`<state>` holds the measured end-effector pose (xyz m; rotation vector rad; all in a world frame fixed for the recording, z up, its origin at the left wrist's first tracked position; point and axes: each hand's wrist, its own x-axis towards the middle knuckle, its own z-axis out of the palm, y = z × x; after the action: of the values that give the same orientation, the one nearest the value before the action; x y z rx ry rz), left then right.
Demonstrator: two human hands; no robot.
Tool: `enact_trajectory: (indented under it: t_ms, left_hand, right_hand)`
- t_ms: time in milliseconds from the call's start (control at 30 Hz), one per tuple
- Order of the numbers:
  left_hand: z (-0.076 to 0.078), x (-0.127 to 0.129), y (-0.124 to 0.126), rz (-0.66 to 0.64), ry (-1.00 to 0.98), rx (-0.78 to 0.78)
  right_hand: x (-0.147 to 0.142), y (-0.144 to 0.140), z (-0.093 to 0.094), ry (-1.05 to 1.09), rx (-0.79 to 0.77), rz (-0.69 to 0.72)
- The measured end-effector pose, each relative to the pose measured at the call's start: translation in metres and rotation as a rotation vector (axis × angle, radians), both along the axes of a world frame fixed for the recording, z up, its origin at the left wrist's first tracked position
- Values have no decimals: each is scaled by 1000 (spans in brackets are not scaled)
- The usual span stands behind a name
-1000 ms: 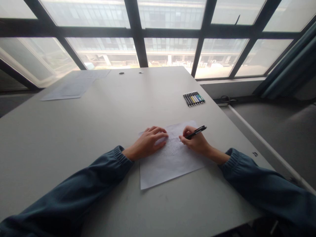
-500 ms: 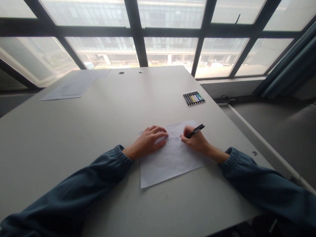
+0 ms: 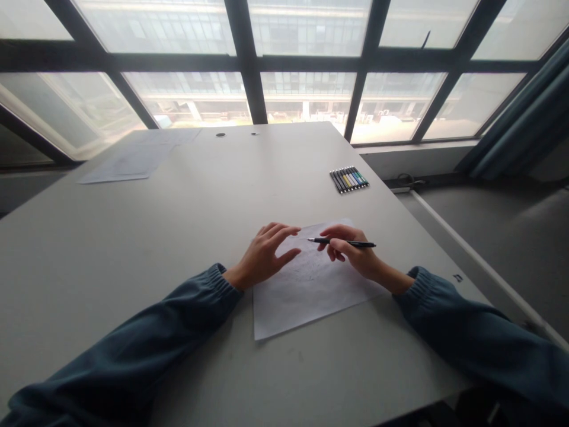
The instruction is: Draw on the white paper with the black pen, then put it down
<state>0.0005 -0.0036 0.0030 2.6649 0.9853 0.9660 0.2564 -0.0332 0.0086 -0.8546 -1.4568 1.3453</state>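
Note:
A white sheet of paper lies slightly turned on the table, with faint pencil-like marks in its upper middle. My left hand is over the paper's left side, thumb and fingers spread, holding nothing; whether it touches the sheet I cannot tell. Between the thumb and fingers of my right hand is a black pen, held almost level. Its silver tip points left toward my left hand and appears raised off the sheet. The right hand's lower fingers are curled above the paper's right part.
A row of several pens in black, yellow, white, blue and green lies beyond my right hand near the table's right edge. More paper sheets rest at the far left. The white table reaches the windows; a pale rail runs along the floor at right.
My right hand has opened out from its writing grip and the pen has tipped level, its tip now leftward. My left hand's fingers have lifted and spread apart from the thumb.

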Motion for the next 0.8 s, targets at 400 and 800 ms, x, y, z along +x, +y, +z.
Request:
enact_trajectory:
  t_ms: [400,800]
  left_hand:
    - [6,5,-6,-133,-85,75]
    - [1,2,-1,96,-254,-2]
  right_hand:
    - [-5,-5,-3,24,-36,147]
    - [7,6,-4,220,-337,-57]
